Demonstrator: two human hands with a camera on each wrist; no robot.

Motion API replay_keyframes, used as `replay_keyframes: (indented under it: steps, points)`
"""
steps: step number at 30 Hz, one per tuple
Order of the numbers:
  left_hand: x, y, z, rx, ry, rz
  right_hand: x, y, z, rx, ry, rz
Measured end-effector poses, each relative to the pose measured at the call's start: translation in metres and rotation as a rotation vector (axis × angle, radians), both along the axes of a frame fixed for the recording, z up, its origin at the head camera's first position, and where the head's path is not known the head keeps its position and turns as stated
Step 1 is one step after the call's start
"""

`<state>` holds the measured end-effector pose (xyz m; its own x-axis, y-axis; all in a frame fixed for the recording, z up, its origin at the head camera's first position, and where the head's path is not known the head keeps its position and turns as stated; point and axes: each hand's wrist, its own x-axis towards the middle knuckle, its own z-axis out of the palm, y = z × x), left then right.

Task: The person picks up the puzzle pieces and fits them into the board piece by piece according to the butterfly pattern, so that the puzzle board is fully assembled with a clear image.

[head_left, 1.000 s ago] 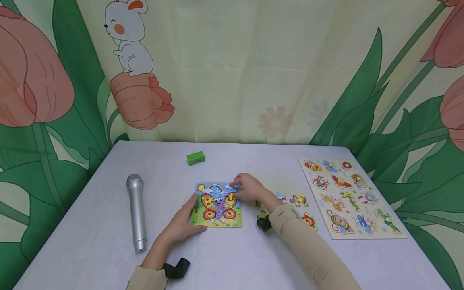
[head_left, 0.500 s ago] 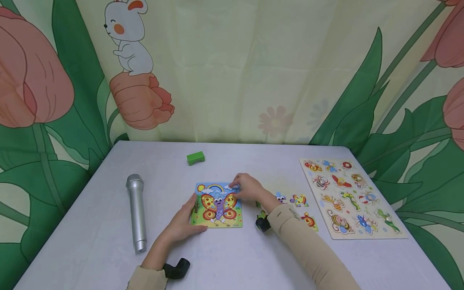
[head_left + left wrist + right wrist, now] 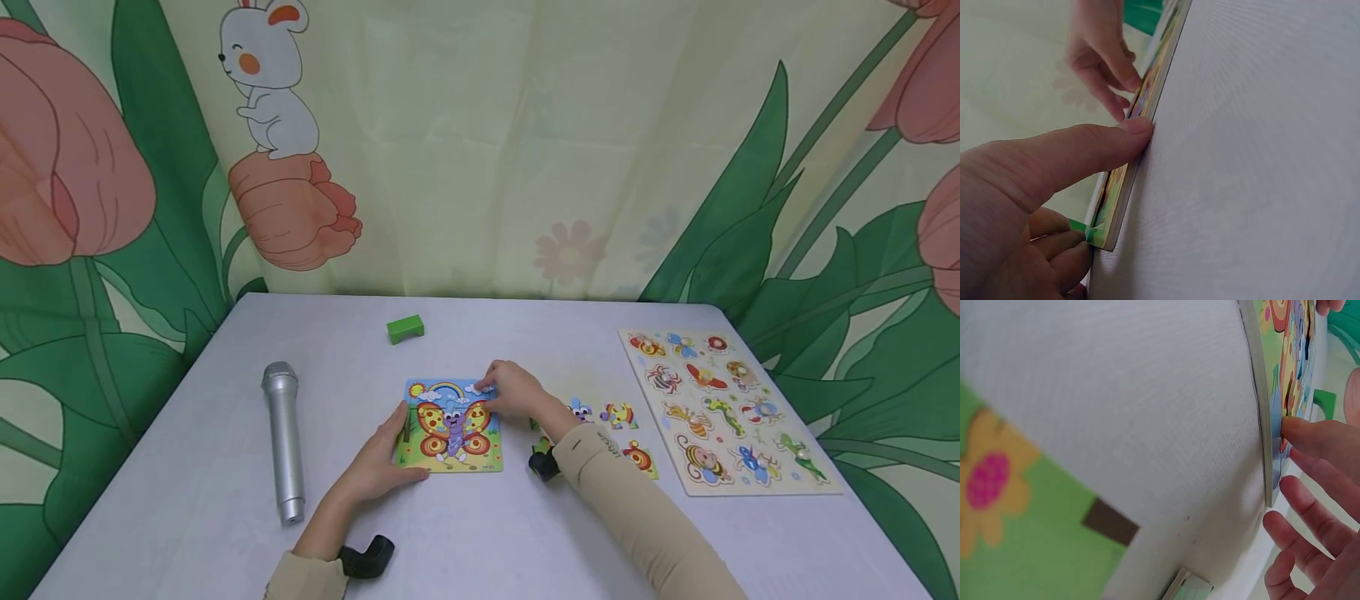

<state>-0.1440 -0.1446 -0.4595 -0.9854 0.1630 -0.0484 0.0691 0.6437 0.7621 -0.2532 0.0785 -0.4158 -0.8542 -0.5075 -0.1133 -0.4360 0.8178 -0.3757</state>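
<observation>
A square butterfly jigsaw puzzle [image 3: 453, 437] lies flat on the table, its upper right covered by fingers. My left hand [image 3: 378, 458] grips its near-left corner, thumb along the front edge and fingers at the left side; the left wrist view shows the thumb [image 3: 1085, 150] against the board's edge. At the upper right wing, my right hand [image 3: 517, 389] has thumb and index finger on the puzzle [image 3: 1275, 381], while its other fingers bend beyond the edge. Whether a separate piece sits under those fingertips is hidden. Loose puzzle pieces [image 3: 619, 414] lie near the right forearm, which partly covers them.
A wooden peg board [image 3: 723, 417] with insect shapes lies at the right. A silver microphone [image 3: 285, 442] lies at the left, and a green block [image 3: 406, 328] sits behind the puzzle. Black wrist mounts [image 3: 367, 557] stick out from both wrists. A patterned curtain [image 3: 480, 150] hangs behind the table.
Both hands keep the same places on the puzzle. Only a very slight shift of the whole head view shows.
</observation>
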Motion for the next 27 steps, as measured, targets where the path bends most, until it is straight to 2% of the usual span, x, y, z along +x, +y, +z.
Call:
replay_keyframes:
  steps: [13, 27]
  points:
    - [0.000, 0.001, 0.000, 0.000, 0.001, -0.001, 0.001, 0.009, -0.001, -0.117, -0.030, -0.029]
    - [0.000, 0.001, 0.001, 0.000, -0.003, 0.006, 0.009, 0.033, 0.012, -0.231, -0.068, -0.095]
